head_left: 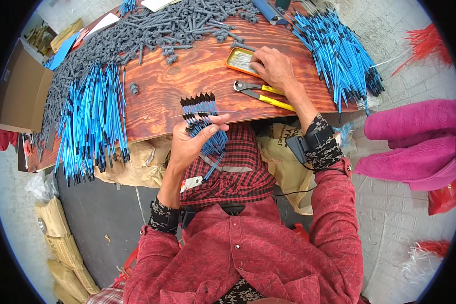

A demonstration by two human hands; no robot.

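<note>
A bundle of thin blue tubes [211,142] with black tips is held in my left hand [186,144], its tips fanned out in a row. Across the row, just below the tips, lies a thin straight wire [227,112]. My right hand [274,68] is over a shallow tin [242,71] with an orange rim, fingers bent down at its right side. Thin metal pins [242,58] lie in the tin; whether my fingertips hold one is hidden. End-cutting pliers [248,90] with yellow handles rest on the table just below that hand.
Grey plastic fittings [182,23] are heaped along the back of the wooden table [159,99]. More blue tubes lie in piles at the left edge [93,116] and right edge [339,55]. A cardboard box [23,88] stands far left; pink towels [415,144] hang at right.
</note>
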